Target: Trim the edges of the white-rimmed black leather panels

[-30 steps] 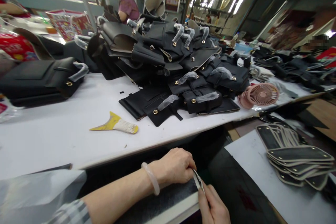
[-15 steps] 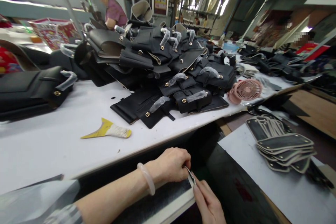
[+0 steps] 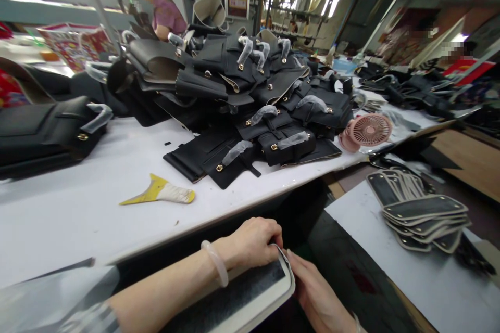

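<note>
White worktop (image 3: pixel 97 208) fills the bench, black leather bags (image 3: pixel 242 93) heaped at twelve o'clock. Down at six o'clock, the left hand (image 3: pixel 253 242) curls over the rounded corner of a flat panel (image 3: pixel 242 299), pinching its pale edge; the right hand (image 3: pixel 312 291) lies alongside, fingers together. It looks stiff, light and matte, probably best held by the rim.

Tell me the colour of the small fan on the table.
Pink: the fan shows clearly in the head view, at the table's right end.

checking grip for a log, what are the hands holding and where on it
Both hands hold a flat dark panel with a pale border at its rounded far corner: left hand on top, right hand at the edge.
</note>
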The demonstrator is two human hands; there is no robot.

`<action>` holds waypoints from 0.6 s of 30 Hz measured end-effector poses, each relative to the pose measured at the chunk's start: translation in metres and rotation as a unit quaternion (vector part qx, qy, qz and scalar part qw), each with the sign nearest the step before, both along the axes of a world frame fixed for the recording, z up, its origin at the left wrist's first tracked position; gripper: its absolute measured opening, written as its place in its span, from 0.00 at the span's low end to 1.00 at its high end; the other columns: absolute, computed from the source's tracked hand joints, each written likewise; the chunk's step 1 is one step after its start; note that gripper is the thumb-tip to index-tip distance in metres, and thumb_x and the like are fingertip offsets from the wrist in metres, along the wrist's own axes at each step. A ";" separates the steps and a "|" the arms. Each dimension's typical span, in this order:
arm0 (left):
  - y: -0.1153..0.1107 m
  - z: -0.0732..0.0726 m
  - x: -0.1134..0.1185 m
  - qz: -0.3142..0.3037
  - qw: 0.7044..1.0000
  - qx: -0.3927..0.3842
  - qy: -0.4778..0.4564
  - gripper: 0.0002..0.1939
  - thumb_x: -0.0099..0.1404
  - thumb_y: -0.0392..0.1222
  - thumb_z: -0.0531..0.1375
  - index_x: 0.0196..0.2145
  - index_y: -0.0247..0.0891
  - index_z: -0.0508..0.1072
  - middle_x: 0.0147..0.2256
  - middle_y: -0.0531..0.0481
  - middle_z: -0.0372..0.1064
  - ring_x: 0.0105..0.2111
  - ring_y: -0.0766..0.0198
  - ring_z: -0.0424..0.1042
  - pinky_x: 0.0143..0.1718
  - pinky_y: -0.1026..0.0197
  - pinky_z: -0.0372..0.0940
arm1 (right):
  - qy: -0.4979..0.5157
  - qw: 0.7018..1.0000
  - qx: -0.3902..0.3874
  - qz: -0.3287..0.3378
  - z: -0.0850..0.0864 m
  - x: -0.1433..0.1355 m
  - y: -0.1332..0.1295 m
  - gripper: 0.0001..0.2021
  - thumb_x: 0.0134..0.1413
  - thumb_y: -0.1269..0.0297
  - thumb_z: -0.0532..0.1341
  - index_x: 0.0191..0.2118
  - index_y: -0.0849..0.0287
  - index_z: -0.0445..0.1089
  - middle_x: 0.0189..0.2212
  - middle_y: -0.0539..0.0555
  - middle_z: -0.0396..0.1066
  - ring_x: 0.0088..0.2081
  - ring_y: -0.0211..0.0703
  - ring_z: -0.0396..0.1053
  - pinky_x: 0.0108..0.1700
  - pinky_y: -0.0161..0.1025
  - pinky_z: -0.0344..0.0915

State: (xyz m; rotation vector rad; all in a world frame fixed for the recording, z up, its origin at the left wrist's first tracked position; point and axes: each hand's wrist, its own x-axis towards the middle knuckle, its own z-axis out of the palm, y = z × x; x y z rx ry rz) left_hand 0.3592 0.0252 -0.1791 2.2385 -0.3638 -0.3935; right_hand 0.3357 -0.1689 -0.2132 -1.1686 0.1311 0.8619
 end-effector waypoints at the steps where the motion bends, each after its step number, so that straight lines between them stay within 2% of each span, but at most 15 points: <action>1: 0.001 0.001 0.000 0.002 1.000 -0.004 0.007 0.05 0.56 0.36 0.60 0.30 0.40 0.76 0.32 0.54 0.73 0.32 0.66 0.71 0.32 0.66 0.61 | 0.004 1.000 0.002 -0.001 -0.001 0.000 -0.001 0.19 0.58 0.50 0.66 0.47 0.58 0.77 0.42 0.55 0.74 0.45 0.46 0.67 0.44 0.36 0.63; 6: 0.006 0.006 0.002 0.005 0.999 -0.014 0.033 0.05 0.56 0.35 0.60 0.30 0.39 0.77 0.32 0.55 0.74 0.31 0.66 0.71 0.31 0.67 0.61 | 0.010 0.999 0.032 -0.014 -0.006 -0.004 -0.001 0.16 0.62 0.55 0.64 0.50 0.58 0.75 0.45 0.55 0.73 0.51 0.48 0.65 0.51 0.38 0.62; 10: 0.008 0.004 0.003 0.002 0.999 -0.024 0.044 0.07 0.55 0.34 0.60 0.31 0.40 0.77 0.32 0.55 0.74 0.31 0.66 0.71 0.32 0.67 0.62 | -0.008 1.000 0.005 -0.001 -0.005 -0.007 0.000 0.16 0.64 0.55 0.62 0.52 0.57 0.74 0.47 0.55 0.72 0.52 0.48 0.65 0.51 0.39 0.63; 15: 0.007 -0.004 0.003 0.002 0.999 -0.026 0.041 0.07 0.55 0.35 0.59 0.30 0.40 0.77 0.33 0.54 0.75 0.33 0.64 0.73 0.33 0.66 0.63 | -0.052 0.997 -0.045 0.032 -0.004 -0.006 -0.001 0.18 0.64 0.52 0.62 0.52 0.58 0.74 0.44 0.55 0.73 0.47 0.48 0.68 0.50 0.41 0.63; 18: 0.007 -0.009 0.002 0.001 0.999 -0.029 0.029 0.06 0.53 0.35 0.59 0.29 0.41 0.76 0.34 0.55 0.75 0.34 0.64 0.73 0.34 0.65 0.62 | -0.080 0.990 -0.089 0.075 0.000 -0.002 0.000 0.20 0.63 0.48 0.61 0.50 0.58 0.74 0.38 0.54 0.72 0.41 0.45 0.68 0.43 0.38 0.63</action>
